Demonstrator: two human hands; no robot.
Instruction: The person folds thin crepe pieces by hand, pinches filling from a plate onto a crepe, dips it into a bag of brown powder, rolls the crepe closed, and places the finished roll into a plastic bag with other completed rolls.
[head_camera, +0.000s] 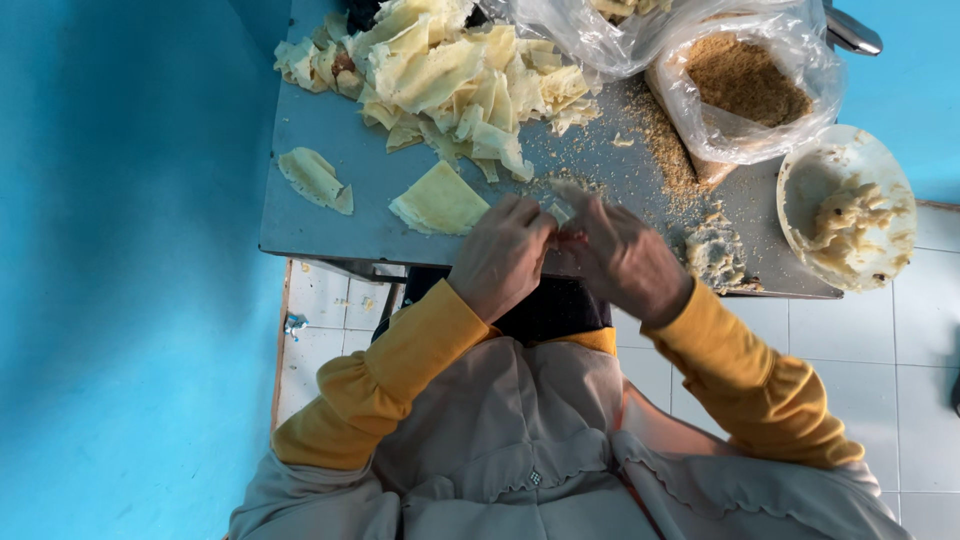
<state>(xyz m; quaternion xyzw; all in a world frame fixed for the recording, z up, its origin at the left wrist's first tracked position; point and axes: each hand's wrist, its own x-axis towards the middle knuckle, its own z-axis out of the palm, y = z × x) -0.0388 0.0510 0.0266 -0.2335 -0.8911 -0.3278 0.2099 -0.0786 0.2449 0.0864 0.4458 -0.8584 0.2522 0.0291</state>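
Working left to right across the table (330, 215), hands busy at its near edge.
Wall: blue, all down the left side.
Loose wrapper: one pale sheet (316, 178) lies alone near the table's left edge, partly folded.
Second wrapper: a wedge-shaped sheet (438, 200) sits flat just beside the left hand, close to the near edge.
Pile: a big heap of pale wrappers (440, 70) fills the far left corner and spreads toward the middle.
Left hand: the left hand (503, 255) is curled, fingers pressed together on a small folded wrapper (560, 210); yellow sleeve runs back from the wrist.
Folded wrapper: pinched between both hands, just above the near edge at the table's middle; mostly hidden by fingers.
Right hand: the right hand (622, 258) meets the left, fingertips pinching the same piece; what lies inside it, cannot tell.
Crumbs: brown crumbs (660, 140) scattered from the middle toward the bag.
Lump: a small crumbly mound (715, 255) at the near edge, just right of the right hand.
Bag: a clear plastic bag (745, 85) of brown crumbs, open, at the far right.
Bowl: a white bowl (845, 205) with pale paste, at the table's right corner, overhanging the tiled floor (930, 390).
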